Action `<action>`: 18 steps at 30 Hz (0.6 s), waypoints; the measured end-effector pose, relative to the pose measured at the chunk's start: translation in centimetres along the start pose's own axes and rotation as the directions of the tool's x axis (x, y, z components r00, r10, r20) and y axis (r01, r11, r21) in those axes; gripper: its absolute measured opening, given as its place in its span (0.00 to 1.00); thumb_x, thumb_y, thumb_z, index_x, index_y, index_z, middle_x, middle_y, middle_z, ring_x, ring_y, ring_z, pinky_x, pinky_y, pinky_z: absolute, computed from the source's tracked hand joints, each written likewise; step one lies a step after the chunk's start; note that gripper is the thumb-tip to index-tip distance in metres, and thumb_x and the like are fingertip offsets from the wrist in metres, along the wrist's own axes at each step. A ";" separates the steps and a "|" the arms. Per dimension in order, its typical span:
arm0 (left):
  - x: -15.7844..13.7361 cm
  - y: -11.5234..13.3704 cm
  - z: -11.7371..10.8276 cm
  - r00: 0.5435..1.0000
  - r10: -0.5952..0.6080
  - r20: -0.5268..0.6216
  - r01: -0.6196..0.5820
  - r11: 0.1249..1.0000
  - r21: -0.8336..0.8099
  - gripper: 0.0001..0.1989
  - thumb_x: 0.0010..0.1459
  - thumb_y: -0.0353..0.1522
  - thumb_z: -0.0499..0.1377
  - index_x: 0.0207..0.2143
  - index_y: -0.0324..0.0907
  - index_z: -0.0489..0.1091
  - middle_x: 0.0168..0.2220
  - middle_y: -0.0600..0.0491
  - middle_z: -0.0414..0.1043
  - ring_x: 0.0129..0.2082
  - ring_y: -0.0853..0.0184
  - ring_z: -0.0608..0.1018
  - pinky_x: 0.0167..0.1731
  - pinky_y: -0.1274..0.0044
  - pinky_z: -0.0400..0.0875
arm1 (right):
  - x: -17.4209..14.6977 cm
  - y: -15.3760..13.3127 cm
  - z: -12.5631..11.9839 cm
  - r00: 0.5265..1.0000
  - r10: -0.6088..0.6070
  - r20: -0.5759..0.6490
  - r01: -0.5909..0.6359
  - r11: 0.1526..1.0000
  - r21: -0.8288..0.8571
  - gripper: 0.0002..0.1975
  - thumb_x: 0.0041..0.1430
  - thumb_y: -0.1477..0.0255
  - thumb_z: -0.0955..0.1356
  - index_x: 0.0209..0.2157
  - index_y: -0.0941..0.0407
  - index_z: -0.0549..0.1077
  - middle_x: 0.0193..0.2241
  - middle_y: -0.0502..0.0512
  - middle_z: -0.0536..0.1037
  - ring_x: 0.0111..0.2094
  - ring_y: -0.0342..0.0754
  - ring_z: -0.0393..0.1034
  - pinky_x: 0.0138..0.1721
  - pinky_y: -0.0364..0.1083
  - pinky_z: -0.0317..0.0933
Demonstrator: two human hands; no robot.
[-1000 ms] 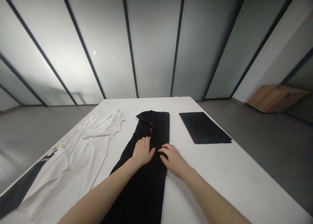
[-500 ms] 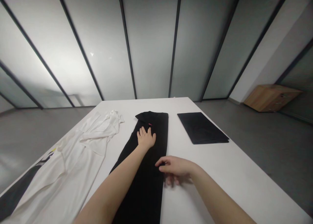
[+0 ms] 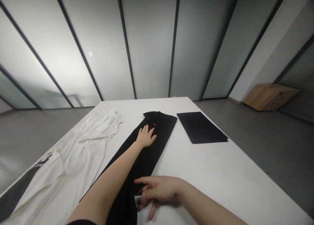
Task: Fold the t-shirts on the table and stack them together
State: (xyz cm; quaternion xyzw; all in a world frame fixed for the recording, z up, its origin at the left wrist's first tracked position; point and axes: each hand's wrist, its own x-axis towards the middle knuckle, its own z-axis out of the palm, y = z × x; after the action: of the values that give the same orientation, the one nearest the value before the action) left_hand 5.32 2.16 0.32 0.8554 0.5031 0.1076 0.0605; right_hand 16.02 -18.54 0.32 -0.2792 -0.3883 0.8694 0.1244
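A black collared shirt, folded into a long strip with a small pink mark near the collar, lies slantwise on the white table. My left hand rests flat on it just below the collar, fingers spread. Farther down, at the strip's right edge, is my right hand. Its index finger reaches over the black fabric while the other fingers spread downward beside the edge, some partly hidden. The lower left side of the shirt is covered by my left forearm.
Left of the shirt lies a crumpled white garment with a dark part at its end. A neatly folded black cloth sits at the right on the white table. A wooden cabinet stands on the floor beyond.
The black shirt has swung: its near end moved left and its collar end shifted slightly right. My right hand moved left and closer to me with the edge. My left hand stayed nearly in place.
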 end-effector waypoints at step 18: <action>-8.1 1.6 1.3 0.987 0.044 -0.152 -0.106 0.897 -0.429 0.21 0.70 0.34 0.52 0.63 0.41 0.62 0.66 0.36 0.67 0.68 0.54 0.70 0.66 0.56 0.65 | -1.4 -8.8 -4.1 0.658 -0.555 -0.508 0.397 0.830 -0.392 0.13 0.65 0.63 0.71 0.47 0.55 0.75 0.38 0.54 0.80 0.37 0.46 0.78 0.31 0.41 0.72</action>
State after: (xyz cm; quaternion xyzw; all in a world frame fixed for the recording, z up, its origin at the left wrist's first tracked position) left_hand 3.13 -5.67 -1.58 0.8295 0.4357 0.2785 0.2112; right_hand 19.55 -10.80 5.15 -0.4414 -0.4926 0.6142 0.4305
